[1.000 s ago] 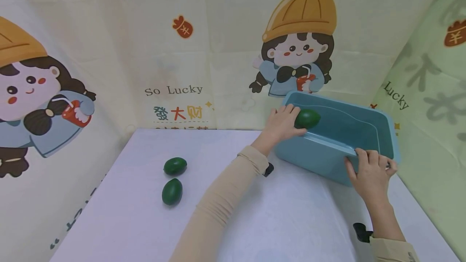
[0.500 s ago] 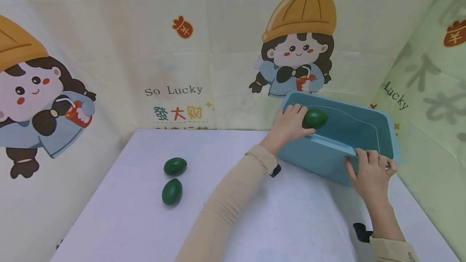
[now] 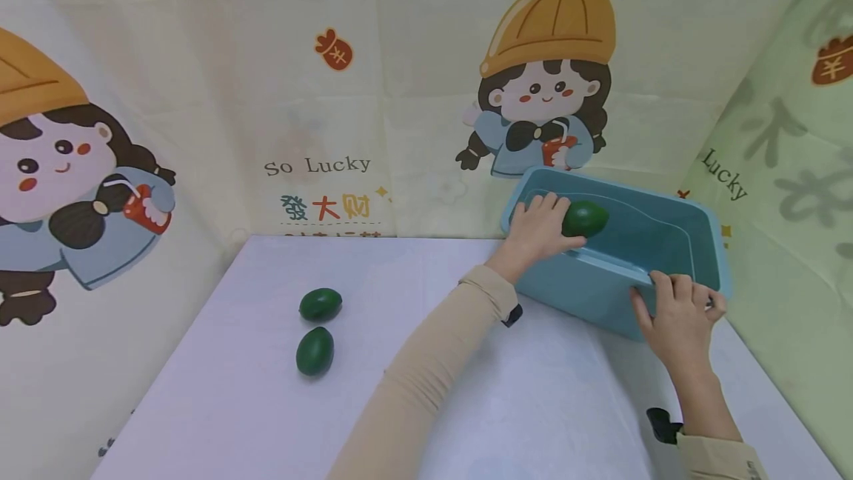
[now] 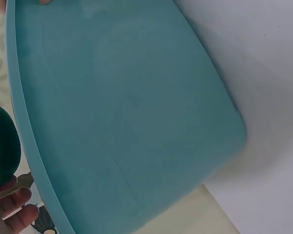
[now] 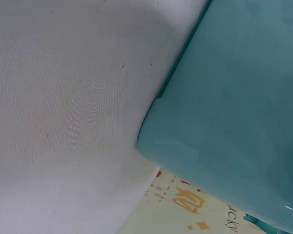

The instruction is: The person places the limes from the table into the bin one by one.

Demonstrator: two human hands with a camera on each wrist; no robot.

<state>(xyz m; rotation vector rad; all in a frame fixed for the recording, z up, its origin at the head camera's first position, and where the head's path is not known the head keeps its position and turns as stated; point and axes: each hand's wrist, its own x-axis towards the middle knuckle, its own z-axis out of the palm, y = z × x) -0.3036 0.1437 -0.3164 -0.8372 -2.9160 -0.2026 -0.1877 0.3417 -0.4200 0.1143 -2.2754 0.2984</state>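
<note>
White table point(image 3: 220, 398) bears blue bin point(image 3: 593, 291); two green fruits point(image 3: 320, 305) point(image 3: 315, 352).

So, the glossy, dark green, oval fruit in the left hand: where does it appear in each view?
Head: the fruit is right of centre, in the left hand.
Left wrist: the fruit is at the left edge, just below mid-height.
Right wrist: not in it.
Shared landmark: the blue rectangular plastic bin.

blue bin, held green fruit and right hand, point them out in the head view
blue bin point(image 3: 586, 290): head view, on its near outer wall
held green fruit point(image 3: 588, 219): head view, middle of its visible side
right hand point(image 3: 681, 326): head view, on the back of the hand
</note>
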